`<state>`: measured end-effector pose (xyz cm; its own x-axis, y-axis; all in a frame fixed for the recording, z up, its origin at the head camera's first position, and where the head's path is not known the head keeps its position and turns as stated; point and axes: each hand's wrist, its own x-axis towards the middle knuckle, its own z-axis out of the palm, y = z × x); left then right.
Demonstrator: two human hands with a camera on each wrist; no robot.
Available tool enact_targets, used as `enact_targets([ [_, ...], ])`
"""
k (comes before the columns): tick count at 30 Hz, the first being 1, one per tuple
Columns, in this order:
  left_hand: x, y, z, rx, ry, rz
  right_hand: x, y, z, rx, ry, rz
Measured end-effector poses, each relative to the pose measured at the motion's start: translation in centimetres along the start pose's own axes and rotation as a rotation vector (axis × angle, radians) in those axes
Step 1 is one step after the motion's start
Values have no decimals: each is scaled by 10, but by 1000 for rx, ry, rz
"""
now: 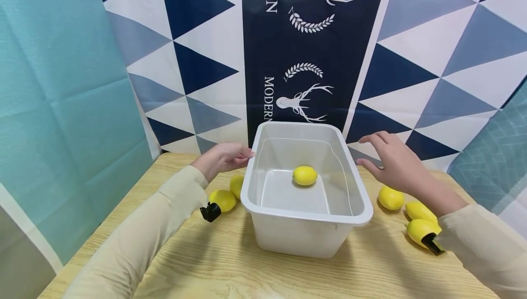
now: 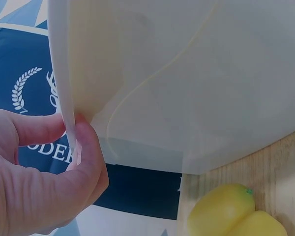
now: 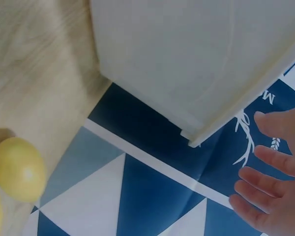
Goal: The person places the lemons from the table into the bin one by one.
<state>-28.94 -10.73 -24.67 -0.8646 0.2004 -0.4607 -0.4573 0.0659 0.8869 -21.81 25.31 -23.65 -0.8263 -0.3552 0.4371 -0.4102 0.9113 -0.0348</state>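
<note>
A white plastic bin (image 1: 296, 235) stands on the wooden table with one lemon (image 1: 305, 176) lying on its floor. My left hand (image 1: 228, 156) pinches the bin's left rim between thumb and fingers; the left wrist view shows this pinch (image 2: 54, 167) close up. Off the bin's right side, my right hand (image 1: 395, 159) hovers with fingers spread and loosely bent, holding nothing. In the right wrist view, a gap shows between that hand (image 3: 275, 182) and the bin's rim (image 3: 246, 101).
Two lemons (image 1: 223, 200) lie left of the bin, partly hidden by the left wrist and bin. Several more lemons (image 1: 391, 198) lie on the right, under the right forearm. A patterned cloth (image 1: 206, 61) hangs behind the wooden table (image 1: 206, 262).
</note>
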Motion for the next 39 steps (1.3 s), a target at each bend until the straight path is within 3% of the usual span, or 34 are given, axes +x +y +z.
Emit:
enact_targets([
  [8,3,-4,1,1,-7,-3,-24,10,13,-55,172,-65],
  [14,3,-2,1,-5,-14,-4,-38,21,19,-81,243,-123],
  [24,3,0,0,-8,-14,4,-67,43,28,-87,247,-187],
  [33,2,-1,-1,7,-21,0,-86,57,35,-93,253,-167],
  [39,1,-1,-2,-2,-27,10,-91,66,32,-111,202,-148],
])
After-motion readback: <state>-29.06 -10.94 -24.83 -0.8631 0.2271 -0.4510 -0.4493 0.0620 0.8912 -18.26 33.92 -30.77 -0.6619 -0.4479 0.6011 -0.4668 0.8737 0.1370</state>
